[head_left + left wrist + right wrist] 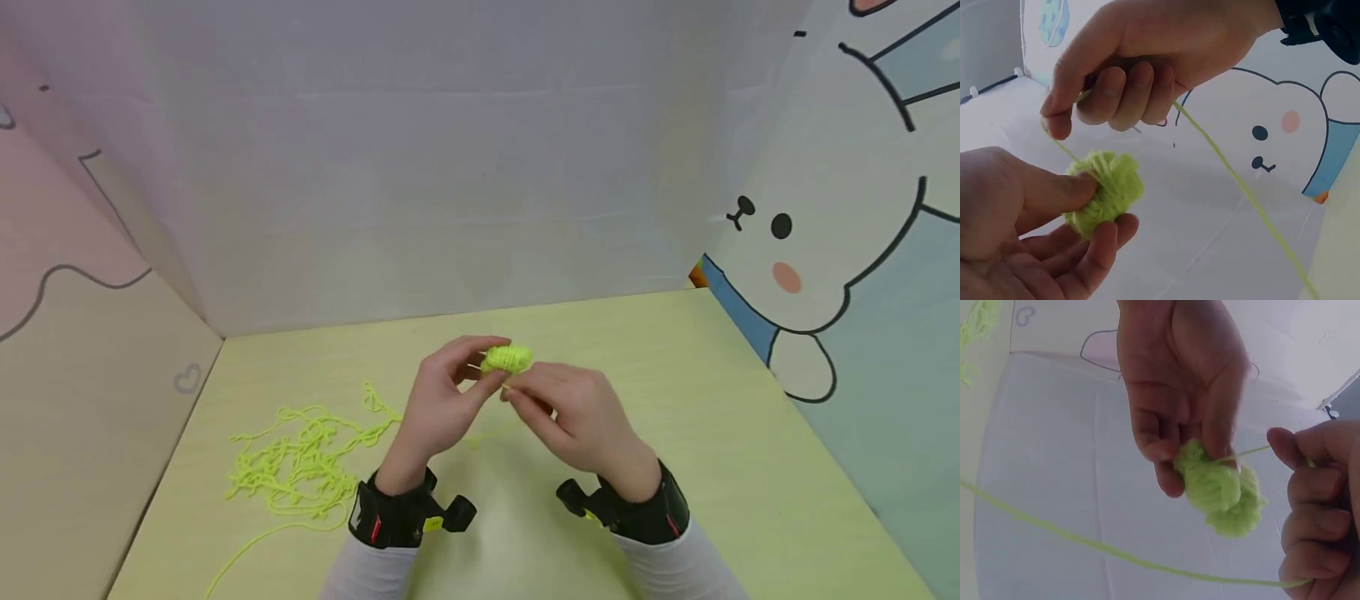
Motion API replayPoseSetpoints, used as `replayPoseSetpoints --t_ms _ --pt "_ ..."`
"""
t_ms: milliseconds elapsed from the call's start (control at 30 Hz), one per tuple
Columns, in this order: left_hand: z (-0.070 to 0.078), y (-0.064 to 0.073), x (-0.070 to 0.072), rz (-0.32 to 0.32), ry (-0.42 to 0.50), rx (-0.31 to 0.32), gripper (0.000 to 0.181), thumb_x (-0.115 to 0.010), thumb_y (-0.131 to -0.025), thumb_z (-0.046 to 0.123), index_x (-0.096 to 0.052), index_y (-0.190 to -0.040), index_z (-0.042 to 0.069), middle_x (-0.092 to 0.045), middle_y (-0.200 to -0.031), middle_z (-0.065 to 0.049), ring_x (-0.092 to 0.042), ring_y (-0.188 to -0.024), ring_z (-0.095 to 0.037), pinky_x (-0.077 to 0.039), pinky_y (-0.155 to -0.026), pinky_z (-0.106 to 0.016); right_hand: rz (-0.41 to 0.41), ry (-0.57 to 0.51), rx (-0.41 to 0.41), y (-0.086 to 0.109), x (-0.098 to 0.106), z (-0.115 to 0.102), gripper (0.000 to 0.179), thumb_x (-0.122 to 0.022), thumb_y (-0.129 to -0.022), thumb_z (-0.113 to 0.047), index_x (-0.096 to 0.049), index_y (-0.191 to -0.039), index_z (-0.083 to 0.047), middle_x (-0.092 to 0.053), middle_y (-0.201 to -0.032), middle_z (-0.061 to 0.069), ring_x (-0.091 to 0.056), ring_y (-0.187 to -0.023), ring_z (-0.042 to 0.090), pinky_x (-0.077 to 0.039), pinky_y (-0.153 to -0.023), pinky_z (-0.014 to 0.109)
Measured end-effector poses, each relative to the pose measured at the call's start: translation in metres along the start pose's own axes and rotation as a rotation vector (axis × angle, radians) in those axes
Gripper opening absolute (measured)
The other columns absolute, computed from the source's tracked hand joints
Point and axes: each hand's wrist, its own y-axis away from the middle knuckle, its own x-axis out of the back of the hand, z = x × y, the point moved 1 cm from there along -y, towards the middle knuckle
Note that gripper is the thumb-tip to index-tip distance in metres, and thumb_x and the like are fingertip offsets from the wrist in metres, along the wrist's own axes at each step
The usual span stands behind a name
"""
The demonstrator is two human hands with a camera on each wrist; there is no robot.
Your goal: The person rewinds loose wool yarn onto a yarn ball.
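A small ball of neon yellow-green yarn (507, 359) is held up over the table between the thumb and fingers of my left hand (442, 400). In the left wrist view the wound ball (1110, 190) shows strands crossing its surface. My right hand (577, 408) pinches the yarn strand close beside the ball, its other fingers curled in. A short taut length runs from the ball to the right fingertips (1282, 440). From the lower side of that hand the strand (1116, 555) trails away in a loose curve.
A loose, tangled heap of the same yarn (300, 467) lies on the left of the pale table (750, 500), one strand reaching the front edge. White cloth (450, 167) hangs behind, and printed cartoon panels stand at both sides. Each wrist wears a black camera band (390, 512).
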Motion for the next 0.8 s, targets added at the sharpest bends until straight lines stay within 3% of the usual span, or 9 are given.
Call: replayPoseSetpoints --t_ms 67,167,233,333,433,500,667,800 --pt "0.004 0.001 -0.001 -0.088 0.012 -0.031 0.035 -0.072 -0.090 0.006 -0.067 -0.123 0.014 -0.066 -0.115 -0.001 -0.060 -0.093 -0.017 -0.059 -0.076 -0.037 0.095 0.022 -0.026 0.001 0.006 0.006 0.031 -0.050 -0.106 -0.031 -0.072 -0.097 -0.011 -0.059 -0.072 -0.007 -0.044 -0.057 0.004 -0.042 -0.045 0.025" --pt "0.007 0.002 -0.001 -0.189 0.082 -0.020 0.036 -0.073 -0.088 0.002 -0.067 -0.122 0.013 -0.066 -0.114 -0.002 -0.060 -0.091 -0.017 -0.058 -0.076 -0.035 0.181 0.026 -0.067 0.002 0.012 0.015 0.019 -0.059 -0.101 -0.022 -0.074 -0.100 -0.010 -0.060 -0.072 -0.005 -0.042 -0.056 0.005 -0.040 -0.043 0.026" --pt "0.008 0.002 0.000 -0.223 0.153 -0.005 0.040 -0.072 -0.087 -0.002 -0.065 -0.125 0.010 -0.065 -0.116 -0.007 -0.062 -0.094 -0.019 -0.058 -0.079 -0.033 0.194 0.010 -0.105 0.002 0.013 0.021 0.011 -0.066 -0.096 -0.014 -0.075 -0.102 -0.011 -0.058 -0.070 -0.006 -0.040 -0.056 0.006 -0.038 -0.044 0.027" --pt "0.008 0.001 0.002 -0.234 0.311 0.004 0.050 -0.069 -0.088 -0.007 -0.057 -0.134 0.005 -0.060 -0.119 -0.015 -0.063 -0.096 -0.027 -0.058 -0.080 -0.030 0.149 -0.008 -0.193 0.003 0.010 0.027 0.017 -0.070 -0.090 -0.006 -0.075 -0.105 -0.013 -0.056 -0.070 -0.007 -0.039 -0.056 0.007 -0.036 -0.046 0.029" --pt "0.006 0.001 0.005 -0.183 0.452 0.008 0.053 -0.067 -0.090 -0.006 -0.050 -0.140 0.001 -0.054 -0.124 -0.020 -0.062 -0.104 -0.034 -0.058 -0.084 -0.030 0.012 0.013 -0.269 0.004 0.001 0.029 0.014 -0.069 -0.092 -0.011 -0.075 -0.105 -0.014 -0.058 -0.073 -0.008 -0.041 -0.058 0.008 -0.039 -0.049 0.029" --pt "0.004 -0.001 0.006 -0.102 0.471 0.021 0.051 -0.067 -0.092 -0.002 -0.050 -0.140 0.001 -0.055 -0.126 -0.019 -0.061 -0.106 -0.035 -0.058 -0.084 -0.030 -0.102 0.035 -0.287 0.004 -0.005 0.027 0.011 -0.068 -0.095 -0.017 -0.074 -0.104 -0.016 -0.059 -0.074 -0.009 -0.043 -0.058 0.007 -0.042 -0.051 0.028" --pt "-0.005 -0.004 0.009 0.127 0.319 0.095 0.042 -0.067 -0.095 0.008 -0.058 -0.135 0.006 -0.062 -0.112 -0.014 -0.064 -0.091 -0.029 -0.057 -0.072 -0.023 -0.318 0.041 -0.261 0.002 -0.015 0.017 0.012 -0.065 -0.097 -0.026 -0.074 -0.104 -0.021 -0.069 -0.086 -0.013 -0.054 -0.067 0.001 -0.052 -0.060 0.027" --pt "-0.013 -0.004 0.010 0.197 0.150 0.086 0.040 -0.068 -0.095 0.012 -0.061 -0.135 0.015 -0.062 -0.102 -0.010 -0.062 -0.085 -0.024 -0.054 -0.069 -0.022 -0.368 0.037 -0.235 0.001 -0.017 0.009 0.013 -0.064 -0.098 -0.025 -0.074 -0.106 -0.022 -0.071 -0.094 -0.013 -0.058 -0.074 -0.001 -0.055 -0.065 0.027"
